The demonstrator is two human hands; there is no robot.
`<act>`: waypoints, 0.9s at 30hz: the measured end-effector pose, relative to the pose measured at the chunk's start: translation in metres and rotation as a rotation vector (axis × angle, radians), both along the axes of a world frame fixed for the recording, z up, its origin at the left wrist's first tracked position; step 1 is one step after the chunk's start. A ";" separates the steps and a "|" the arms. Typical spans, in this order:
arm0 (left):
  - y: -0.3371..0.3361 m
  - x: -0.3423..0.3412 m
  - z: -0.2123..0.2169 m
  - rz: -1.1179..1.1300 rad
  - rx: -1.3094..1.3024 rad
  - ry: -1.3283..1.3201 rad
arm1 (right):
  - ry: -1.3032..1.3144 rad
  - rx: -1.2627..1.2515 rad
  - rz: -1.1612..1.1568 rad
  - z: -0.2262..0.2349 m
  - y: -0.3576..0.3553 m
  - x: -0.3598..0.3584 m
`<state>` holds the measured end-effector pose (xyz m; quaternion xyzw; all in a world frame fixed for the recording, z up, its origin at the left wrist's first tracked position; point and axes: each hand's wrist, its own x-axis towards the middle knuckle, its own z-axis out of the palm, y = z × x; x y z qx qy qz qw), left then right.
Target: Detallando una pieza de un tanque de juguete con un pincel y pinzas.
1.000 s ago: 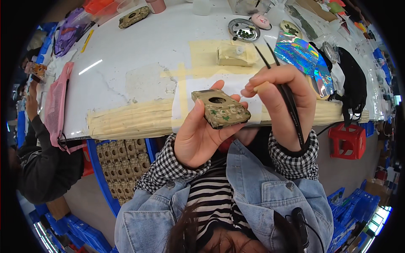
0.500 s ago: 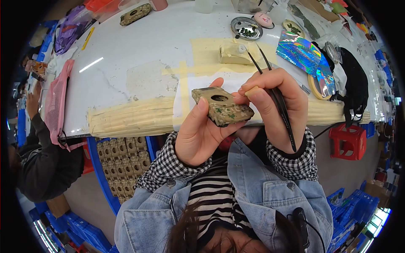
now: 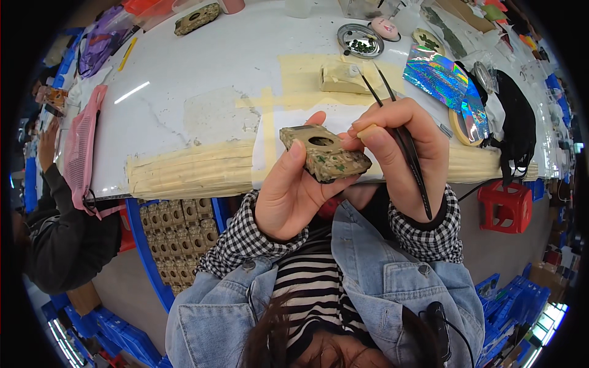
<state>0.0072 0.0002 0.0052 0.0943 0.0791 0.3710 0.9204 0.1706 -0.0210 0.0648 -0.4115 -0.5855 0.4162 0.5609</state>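
Observation:
My left hand (image 3: pixel 283 199) is closed round a camouflage-patterned housing (image 3: pixel 334 161), a flat block with a round hole in its upper face. Its thumb presses the left edge and the fingers support it from behind and below. In my right hand (image 3: pixel 420 144) lies a pair of black tweezers (image 3: pixel 412 164), tucked in the palm with the parted tips pointing away over the table. Thumb and forefinger of that hand are pinched together just beside the housing's right side. Whether something small sits between those fingertips I cannot tell.
Beyond the tweezers stands a tape-covered block (image 3: pixel 337 80). A round metal dish (image 3: pixel 361 40) holds small dark green pieces. Holographic sheets (image 3: pixel 438 76) lie at right, another camouflage housing (image 3: pixel 196 19) far left. A blue crate (image 3: pixel 150 270) of similar housings stands below the table edge.
The housing has tilted slightly in my left hand, showing a bit more of its near side. Both hands stay in nearly the same place.

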 end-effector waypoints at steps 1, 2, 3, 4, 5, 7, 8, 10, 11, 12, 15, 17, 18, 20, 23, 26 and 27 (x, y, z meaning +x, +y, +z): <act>0.000 0.000 0.000 -0.003 0.008 -0.005 | 0.032 -0.007 -0.008 0.000 0.000 -0.002; 0.000 -0.001 -0.001 -0.007 0.016 -0.009 | 0.064 -0.015 -0.016 0.000 0.000 -0.002; 0.000 -0.002 -0.002 -0.009 0.023 -0.014 | 0.081 -0.010 -0.050 -0.001 0.001 -0.002; 0.000 -0.003 -0.002 -0.005 0.024 -0.018 | 0.098 -0.006 -0.084 -0.003 0.003 0.000; -0.001 -0.004 -0.002 0.001 0.024 -0.021 | 0.116 -0.002 -0.117 -0.004 0.006 0.001; 0.000 -0.005 -0.002 0.006 0.066 -0.019 | 0.030 0.068 -0.296 -0.005 0.019 0.010; 0.002 -0.007 -0.002 0.010 0.107 -0.014 | -0.035 0.125 -0.370 -0.009 0.028 0.018; 0.004 -0.010 -0.006 0.022 0.119 -0.122 | -0.226 0.276 -0.472 -0.018 0.045 0.033; 0.004 -0.011 -0.010 0.033 0.089 -0.233 | -0.343 0.318 -0.514 -0.022 0.052 0.039; 0.005 -0.013 -0.013 0.046 0.057 -0.343 | -0.461 0.358 -0.552 -0.024 0.057 0.042; 0.005 -0.019 -0.013 0.128 0.033 -0.417 | -0.681 0.525 -0.610 -0.030 0.073 0.042; 0.009 -0.025 -0.016 0.144 0.063 -0.491 | -0.777 0.539 -0.611 -0.033 0.076 0.040; 0.013 -0.029 -0.017 0.141 0.086 -0.486 | -0.798 0.510 -0.594 -0.034 0.075 0.040; 0.018 -0.037 -0.018 0.133 0.132 -0.476 | -0.840 0.451 -0.562 -0.037 0.074 0.040; 0.019 -0.041 -0.017 0.193 0.093 -0.427 | -0.860 0.506 -0.564 -0.039 0.069 0.044; 0.021 -0.043 -0.018 0.227 0.089 -0.424 | -0.657 0.334 -0.529 -0.028 0.047 0.043; 0.022 -0.043 -0.018 0.219 0.090 -0.433 | -0.583 0.357 -0.464 -0.029 0.040 0.047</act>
